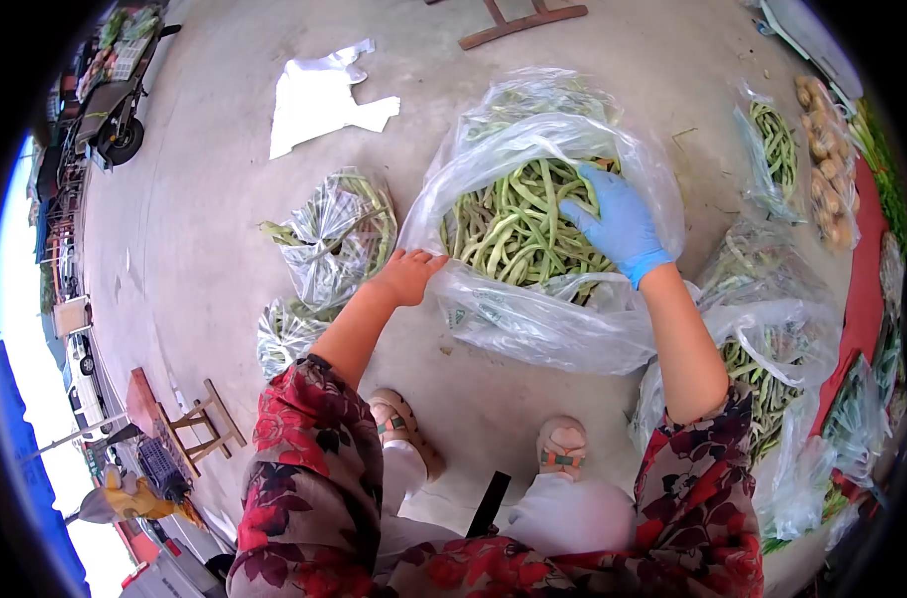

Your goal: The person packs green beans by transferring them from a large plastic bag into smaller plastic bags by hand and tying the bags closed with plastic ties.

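Note:
A large clear plastic bag (pixel 543 319) stands wide open on the concrete floor, filled with long green beans (pixel 533 224). My left hand (pixel 410 276) is bare and grips the bag's rim on its left side, fingers closed on the plastic. Over the beans on the right side of the opening is my right hand (pixel 618 221), in a blue glove. Its thumb and fingers are apart and touch the beans; its fingertips are partly hidden among them. Two smaller bags of beans, one tied bag (pixel 339 239) and another bag (pixel 289 334), lie left of the big one.
More bagged beans (pixel 762 399) stand at my right, near a bag of potatoes (pixel 827 164) and a small bean bag (pixel 772 149). A white plastic bag (pixel 324 100) lies flat ahead. A wooden stool (pixel 209 424) and a parked scooter (pixel 123 135) are to the left.

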A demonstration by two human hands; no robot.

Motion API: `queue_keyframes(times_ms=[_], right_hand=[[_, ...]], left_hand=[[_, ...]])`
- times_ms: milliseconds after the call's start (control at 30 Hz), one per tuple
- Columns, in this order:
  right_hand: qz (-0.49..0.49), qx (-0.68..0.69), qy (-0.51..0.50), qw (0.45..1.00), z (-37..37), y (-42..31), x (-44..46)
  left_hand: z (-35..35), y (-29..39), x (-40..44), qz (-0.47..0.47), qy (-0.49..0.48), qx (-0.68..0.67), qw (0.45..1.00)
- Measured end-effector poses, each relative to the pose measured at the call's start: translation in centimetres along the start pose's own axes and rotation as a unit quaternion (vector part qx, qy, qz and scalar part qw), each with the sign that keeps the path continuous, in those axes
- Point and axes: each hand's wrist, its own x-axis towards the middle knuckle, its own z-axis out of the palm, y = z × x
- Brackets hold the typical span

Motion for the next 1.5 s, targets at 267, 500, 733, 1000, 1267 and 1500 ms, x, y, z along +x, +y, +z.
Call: queue_keyframes(times_ms=[267, 500, 733, 1000, 1267, 1500], right_hand=[[0.051, -0.220, -0.073, 0.971, 10.5, -8.3, 4.6], [0.062, -0.230, -0.035, 0.971, 12.3, -7.8, 5.7], [0.077, -0.262, -0.042, 0.961, 13.0, -7.9, 6.0], [0.080, -0.269, -0.026, 0.960, 13.2, -7.4, 5.9], [0.061, -0.123, 0.221, 0.965, 11.8, -6.9, 3.9], [-0.115, 0.025, 0.169, 0.978, 10.9, -15.2, 11.5]], left_hand=[[-7.2, -7.4, 4.4, 0.008, 0.345, -0.261, 0.902], [-6.3, -19.7, 13.5, -0.264, 0.374, -0.383, 0.803], [-5.3, -27.9, 20.2, -0.129, 0.327, -0.603, 0.716], [-10.4, -20.5, 16.0, -0.032, 0.387, -0.564, 0.729], [-8.2, -4.2, 6.6, 0.281, 0.203, -0.538, 0.769], [-3.9, -5.4, 3.5, 0.070, 0.176, -0.564, 0.804]])
